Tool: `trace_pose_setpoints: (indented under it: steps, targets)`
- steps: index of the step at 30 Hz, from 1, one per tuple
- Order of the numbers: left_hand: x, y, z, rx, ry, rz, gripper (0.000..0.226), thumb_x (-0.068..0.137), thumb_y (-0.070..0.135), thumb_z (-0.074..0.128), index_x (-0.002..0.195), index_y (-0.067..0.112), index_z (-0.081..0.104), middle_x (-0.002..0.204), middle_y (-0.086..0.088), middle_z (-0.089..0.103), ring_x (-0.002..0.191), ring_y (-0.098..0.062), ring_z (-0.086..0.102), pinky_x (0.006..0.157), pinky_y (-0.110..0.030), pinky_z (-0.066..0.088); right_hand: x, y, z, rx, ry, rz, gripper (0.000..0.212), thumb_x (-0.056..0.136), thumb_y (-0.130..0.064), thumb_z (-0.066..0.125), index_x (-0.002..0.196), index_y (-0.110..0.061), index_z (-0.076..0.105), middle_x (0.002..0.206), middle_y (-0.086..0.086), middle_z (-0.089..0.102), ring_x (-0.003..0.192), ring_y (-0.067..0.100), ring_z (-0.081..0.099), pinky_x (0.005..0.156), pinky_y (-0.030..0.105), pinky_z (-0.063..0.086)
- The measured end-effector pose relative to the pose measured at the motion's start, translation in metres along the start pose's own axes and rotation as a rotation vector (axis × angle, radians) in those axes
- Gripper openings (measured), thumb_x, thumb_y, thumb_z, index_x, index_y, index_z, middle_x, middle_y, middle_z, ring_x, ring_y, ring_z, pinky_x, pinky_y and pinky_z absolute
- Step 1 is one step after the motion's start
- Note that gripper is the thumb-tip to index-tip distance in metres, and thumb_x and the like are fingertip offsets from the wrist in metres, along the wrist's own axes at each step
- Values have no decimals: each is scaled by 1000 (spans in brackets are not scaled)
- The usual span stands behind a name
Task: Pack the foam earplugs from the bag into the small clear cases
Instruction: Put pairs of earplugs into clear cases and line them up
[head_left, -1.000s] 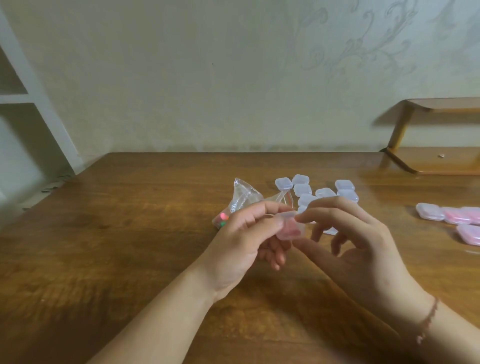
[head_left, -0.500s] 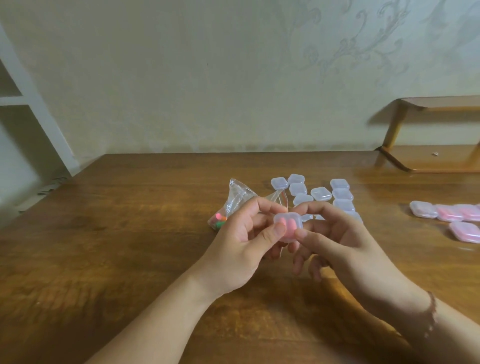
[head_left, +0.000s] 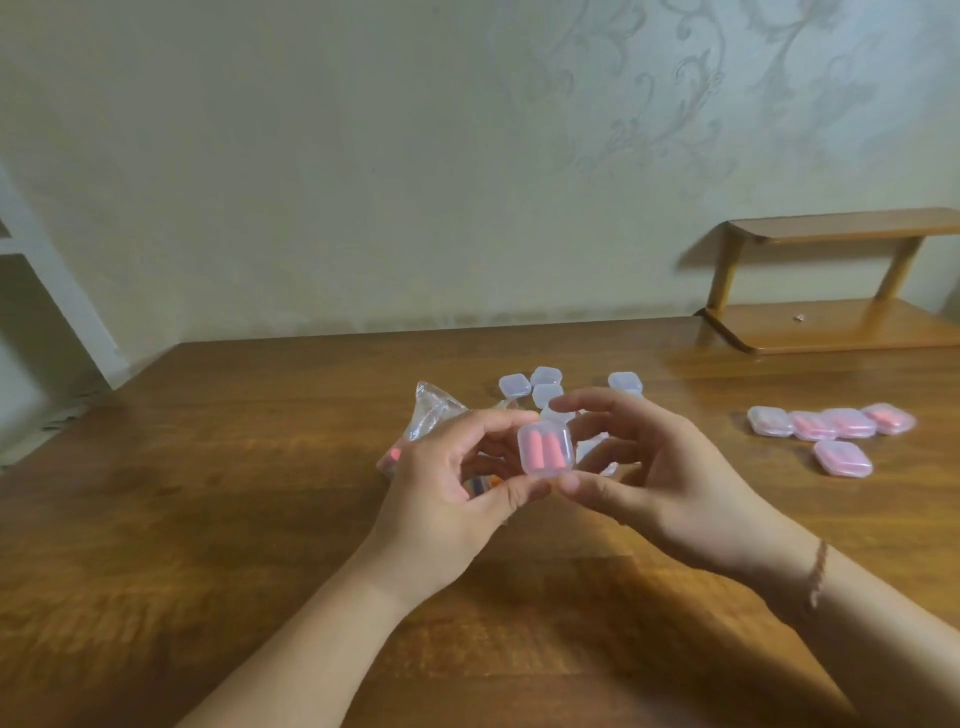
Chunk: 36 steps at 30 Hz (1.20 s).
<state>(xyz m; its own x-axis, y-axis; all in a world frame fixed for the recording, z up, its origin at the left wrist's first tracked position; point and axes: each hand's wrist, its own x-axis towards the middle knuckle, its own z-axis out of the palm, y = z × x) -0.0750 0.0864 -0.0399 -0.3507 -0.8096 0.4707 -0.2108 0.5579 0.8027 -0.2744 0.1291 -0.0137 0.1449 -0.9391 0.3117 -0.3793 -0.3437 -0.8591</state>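
A small clear case (head_left: 546, 449) with two pink earplugs inside is held upright above the table, its closed flat face toward me. My left hand (head_left: 447, 499) pinches it from the left with thumb below and fingers on top. My right hand (head_left: 654, 478) pinches it from the right the same way. Behind my left hand lies the clear bag (head_left: 431, 415) with coloured earplugs showing at its lower end. Several empty clear cases (head_left: 545, 387) sit on the table behind my hands, some hidden by my fingers.
Several filled cases with pink earplugs (head_left: 836, 431) lie grouped on the wooden table (head_left: 208, 493) to the right. A low wooden shelf (head_left: 831, 322) stands at the back right against the wall. White shelving (head_left: 31, 291) is at the far left.
The case has gone from tilted and partly hidden between my fingers to upright and facing me. Both hands have lifted slightly and now pinch it at its edges.
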Motion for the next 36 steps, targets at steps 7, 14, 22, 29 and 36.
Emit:
trace_pose_setpoints:
  steps: [7, 14, 22, 29, 36]
  targets:
    - [2, 9, 55, -96, -164, -73, 45, 71, 23, 85, 112, 29, 70, 103, 12, 75, 100, -8, 70, 89, -33, 58, -36, 3, -52, -392, -23, 49, 37, 69, -38, 80, 101, -46, 62, 96, -27, 66, 86, -4, 63, 66, 13, 51]
    - [26, 36, 146, -29, -201, 4, 38, 76, 23, 85, 107, 34, 66, 87, 15, 72, 82, -2, 68, 73, -18, 57, -81, 36, -117, -794, 215, 57, 58, 67, -74, 46, 115, -45, 63, 87, -26, 63, 68, 2, 59, 58, 27, 54]
    - [73, 41, 243, 438, -165, -56, 37, 79, 54, 73, 109, 36, 60, 110, 16, 56, 102, -13, 56, 79, -31, 50, -92, 105, -203, -997, 284, 350, 38, 90, -39, 62, 127, -38, 58, 131, -11, 54, 119, 16, 48, 93, 34, 48]
    - [87, 41, 270, 596, -186, -21, 31, 82, 55, 68, 104, 34, 61, 109, 12, 66, 102, -16, 58, 86, -37, 50, -78, 124, -218, -1036, 190, 484, 44, 91, -55, 50, 132, -39, 51, 122, -8, 54, 112, 20, 46, 93, 39, 44]
    - [86, 43, 271, 537, -212, -56, 32, 84, 54, 68, 108, 35, 59, 105, 13, 65, 96, -13, 60, 81, -35, 54, -81, 120, -216, -1018, 188, 484, 52, 90, -53, 53, 139, -38, 45, 128, -9, 55, 118, 19, 46, 96, 39, 45]
